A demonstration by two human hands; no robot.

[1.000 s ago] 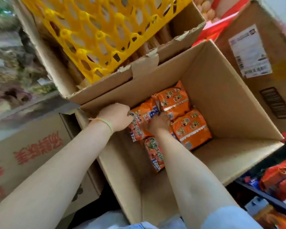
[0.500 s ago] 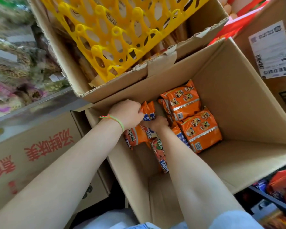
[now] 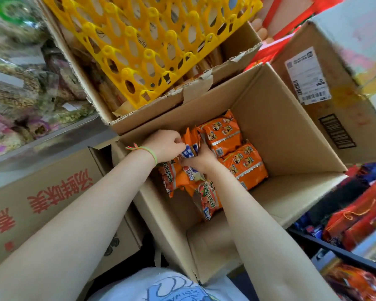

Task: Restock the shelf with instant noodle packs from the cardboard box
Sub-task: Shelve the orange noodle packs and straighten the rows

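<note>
An open cardboard box (image 3: 287, 131) sits in front of me with orange instant noodle packs at its bottom. Two packs (image 3: 223, 132) lie flat toward the far side, one behind the other (image 3: 245, 166). My left hand (image 3: 166, 145) and my right hand (image 3: 201, 157) are both down in the box, gripping a bunch of upright orange packs (image 3: 190, 141) between them. More packs of that bunch (image 3: 206, 198) hang below my hands along the box's left wall. My fingertips are hidden among the wrappers.
A yellow plastic crate (image 3: 152, 44) rests in a second carton (image 3: 161, 111) just behind. A carton with red print (image 3: 41, 192) stands at the left under a shelf of bagged goods (image 3: 20, 94). A labelled box (image 3: 326, 88) is at the right, with shelves of red packets (image 3: 356, 220) below.
Both hands have closed in on the bunch of packs and lifted it higher against the box's left wall. The camera has come nearer.
</note>
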